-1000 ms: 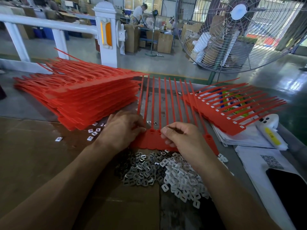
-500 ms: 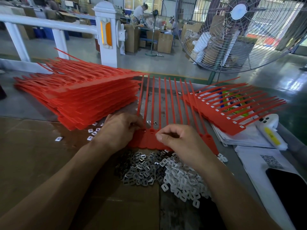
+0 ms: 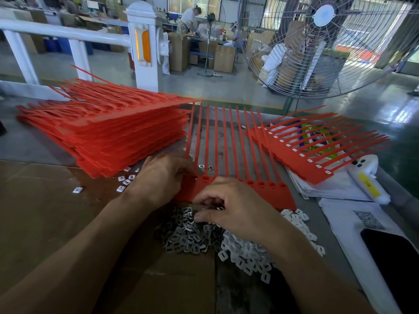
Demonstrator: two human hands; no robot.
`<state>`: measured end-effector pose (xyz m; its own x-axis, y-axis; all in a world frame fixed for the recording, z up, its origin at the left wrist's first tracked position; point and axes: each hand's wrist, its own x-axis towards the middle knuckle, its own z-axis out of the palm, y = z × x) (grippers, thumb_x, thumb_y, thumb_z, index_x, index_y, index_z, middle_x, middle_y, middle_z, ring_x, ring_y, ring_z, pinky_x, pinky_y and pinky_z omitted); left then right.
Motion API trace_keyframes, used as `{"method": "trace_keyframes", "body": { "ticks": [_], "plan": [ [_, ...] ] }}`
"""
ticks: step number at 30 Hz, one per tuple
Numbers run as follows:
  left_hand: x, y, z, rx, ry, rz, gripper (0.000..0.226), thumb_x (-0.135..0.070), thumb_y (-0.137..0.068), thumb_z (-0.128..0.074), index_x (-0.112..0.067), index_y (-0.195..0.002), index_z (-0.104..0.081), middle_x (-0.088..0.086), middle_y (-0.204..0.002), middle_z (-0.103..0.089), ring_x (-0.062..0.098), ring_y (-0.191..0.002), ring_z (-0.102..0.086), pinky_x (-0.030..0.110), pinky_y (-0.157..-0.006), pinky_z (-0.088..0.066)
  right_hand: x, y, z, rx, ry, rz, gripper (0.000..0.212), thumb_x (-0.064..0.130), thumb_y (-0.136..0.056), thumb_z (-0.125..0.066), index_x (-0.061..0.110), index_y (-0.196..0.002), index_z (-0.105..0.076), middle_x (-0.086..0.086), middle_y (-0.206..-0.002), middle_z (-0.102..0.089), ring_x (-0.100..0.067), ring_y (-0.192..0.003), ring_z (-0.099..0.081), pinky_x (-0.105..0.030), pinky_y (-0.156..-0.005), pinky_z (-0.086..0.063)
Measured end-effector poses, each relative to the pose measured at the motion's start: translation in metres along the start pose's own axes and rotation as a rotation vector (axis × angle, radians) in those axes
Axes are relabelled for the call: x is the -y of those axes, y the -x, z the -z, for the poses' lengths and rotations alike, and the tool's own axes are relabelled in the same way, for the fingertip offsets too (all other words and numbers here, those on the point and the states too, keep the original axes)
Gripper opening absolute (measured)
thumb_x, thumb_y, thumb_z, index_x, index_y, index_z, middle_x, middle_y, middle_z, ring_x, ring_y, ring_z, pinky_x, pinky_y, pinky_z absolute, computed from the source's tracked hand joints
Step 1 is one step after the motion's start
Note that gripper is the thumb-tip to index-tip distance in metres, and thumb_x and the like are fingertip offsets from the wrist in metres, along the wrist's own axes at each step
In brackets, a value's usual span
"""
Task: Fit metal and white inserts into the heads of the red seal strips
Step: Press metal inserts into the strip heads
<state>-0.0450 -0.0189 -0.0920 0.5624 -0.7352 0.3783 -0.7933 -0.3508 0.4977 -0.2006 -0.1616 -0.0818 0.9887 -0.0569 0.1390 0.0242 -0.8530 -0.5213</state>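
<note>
Red seal strip comb [image 3: 267, 191] lies flat on the bench dead centre, heads toward the person, tails pointing away. Heads visible on its right half look like open sockets, no white showing, so I judge most of this comb unfilled. The heads at the left end are hidden by the hands, can't tell.

Left hand [image 3: 163, 177] rests on the comb's left end, fingers curled down onto the heads, seemingly pinning it; whether it pinches anything is hidden. Right hand [image 3: 235, 211] sits at the comb's near edge over the metal inserts [image 3: 183, 236], fingers curled, a small metal piece apparently nipped at the fingertips. Likely picking the next insert, not seating one.

White inserts [image 3: 247, 252] are heaped just right of the metal pile, both touching the comb's near edge. Plenty of stock in both.

Done: finished comb [image 3: 301, 159] to the right, resting on papers [image 3: 328, 186], shows white inserts in every visible head. Looks like only one or a few combs there.

Left to do: big stack of red combs [image 3: 108, 137] on the left, presumably unfilled. Judgement: early in the batch.

A few loose inserts [image 3: 123, 180] are scattered beside the stack. Phone [image 3: 394, 264] at the right edge, floor fan [image 3: 328, 41] behind the bench.
</note>
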Motion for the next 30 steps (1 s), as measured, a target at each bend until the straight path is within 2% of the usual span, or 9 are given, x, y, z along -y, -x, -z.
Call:
{"method": "trace_keyframes", "body": {
  "ticks": [5, 7, 11, 14, 17, 20, 22, 25, 30],
  "plan": [
    [-0.002, 0.000, 0.000, -0.011, -0.007, 0.002, 0.043, 0.004, -0.084, -0.060, -0.033, -0.095, -0.078, -0.032, -0.094, -0.060, -0.001, -0.103, -0.057, 0.036, -0.096, -0.050, 0.003, -0.004, -0.009, -0.041, 0.064, 0.034, 0.009, 0.037, -0.089, -0.078, 0.033, -0.097, -0.079, 0.016, -0.097, -0.063, -0.001, -0.092, -0.057, -0.030, -0.086, -0.049],
    [-0.002, 0.000, 0.000, -0.006, -0.011, 0.002, 0.042, 0.003, -0.084, -0.060, -0.033, -0.095, -0.077, -0.031, -0.096, -0.062, 0.000, -0.102, -0.059, 0.036, -0.096, -0.050, 0.002, -0.005, -0.011, -0.049, 0.075, 0.042, 0.006, 0.035, -0.090, -0.077, 0.033, -0.096, -0.078, 0.017, -0.096, -0.063, 0.000, -0.092, -0.056, -0.028, -0.086, -0.049],
    [0.000, 0.000, 0.000, 0.010, -0.024, -0.007, 0.042, 0.002, -0.084, -0.060, -0.035, -0.095, -0.076, -0.045, -0.088, -0.052, -0.002, -0.102, -0.059, 0.037, -0.097, -0.049, 0.004, -0.005, -0.012, -0.078, 0.109, 0.061, 0.002, 0.032, -0.092, -0.073, 0.033, -0.092, -0.075, 0.019, -0.092, -0.063, 0.001, -0.088, -0.056, -0.018, -0.080, -0.044],
    [-0.001, 0.000, 0.000, -0.007, -0.005, -0.015, 0.040, 0.000, -0.085, -0.061, -0.036, -0.094, -0.075, -0.044, -0.087, -0.054, -0.004, -0.100, -0.060, 0.033, -0.096, -0.049, 0.004, -0.004, -0.013, -0.108, 0.088, 0.039, 0.005, 0.027, -0.095, -0.069, 0.028, -0.092, -0.072, 0.018, -0.090, -0.064, 0.001, -0.087, -0.057, -0.015, -0.076, -0.043],
    [-0.002, 0.000, 0.000, -0.016, 0.018, -0.011, 0.033, -0.006, -0.088, -0.064, -0.036, -0.098, -0.076, -0.028, -0.098, -0.065, 0.004, -0.105, -0.063, 0.037, -0.098, -0.049, 0.002, -0.002, -0.008, -0.208, -0.148, -0.078, 0.008, 0.019, -0.097, -0.068, 0.024, -0.092, -0.070, 0.014, -0.084, -0.069, 0.001, -0.074, -0.063, -0.012, -0.063, -0.048],
    [-0.008, -0.001, -0.001, -0.042, 0.048, -0.040, 0.018, -0.019, -0.092, -0.070, -0.033, -0.102, -0.076, -0.017, -0.103, -0.068, 0.009, -0.104, -0.062, 0.039, -0.096, -0.048, -0.001, -0.002, -0.002, -0.365, -0.372, -0.221, 0.009, 0.025, -0.097, -0.068, 0.028, -0.090, -0.071, 0.017, -0.083, -0.071, 0.003, -0.072, -0.065, -0.009, -0.060, -0.047],
    [-0.015, 0.000, -0.002, -0.080, 0.111, -0.084, 0.015, -0.022, -0.092, -0.074, -0.029, -0.104, -0.076, -0.016, -0.099, -0.067, 0.004, -0.095, -0.063, 0.033, -0.089, -0.050, -0.004, -0.002, 0.001, -0.429, -0.454, -0.293, 0.008, 0.031, -0.097, -0.067, 0.030, -0.091, -0.072, 0.014, -0.084, -0.073, 0.002, -0.072, -0.065, -0.016, -0.061, -0.051],
    [-0.028, 0.004, -0.002, -0.054, 0.156, -0.175, 0.021, -0.016, -0.091, -0.073, -0.027, -0.109, -0.073, -0.016, -0.100, -0.064, 0.002, -0.089, -0.063, 0.025, -0.081, -0.051, -0.008, -0.002, 0.003, -0.398, -0.547, -0.374, 0.012, 0.036, -0.100, -0.063, 0.032, -0.094, -0.072, 0.008, -0.085, -0.075, -0.006, -0.069, -0.064, -0.035, -0.067, -0.059],
    [-0.035, 0.006, -0.002, -0.043, 0.194, -0.247, 0.023, -0.010, -0.091, -0.072, -0.029, -0.105, -0.073, -0.013, -0.103, -0.066, 0.010, -0.095, -0.064, 0.027, -0.082, -0.051, -0.009, -0.004, 0.002, -0.304, -0.697, -0.392, 0.016, 0.039, -0.102, -0.061, 0.030, -0.097, -0.073, 0.013, -0.070, -0.069, 0.000, -0.063, -0.063, -0.018, -0.063, -0.052]
  ]
}}
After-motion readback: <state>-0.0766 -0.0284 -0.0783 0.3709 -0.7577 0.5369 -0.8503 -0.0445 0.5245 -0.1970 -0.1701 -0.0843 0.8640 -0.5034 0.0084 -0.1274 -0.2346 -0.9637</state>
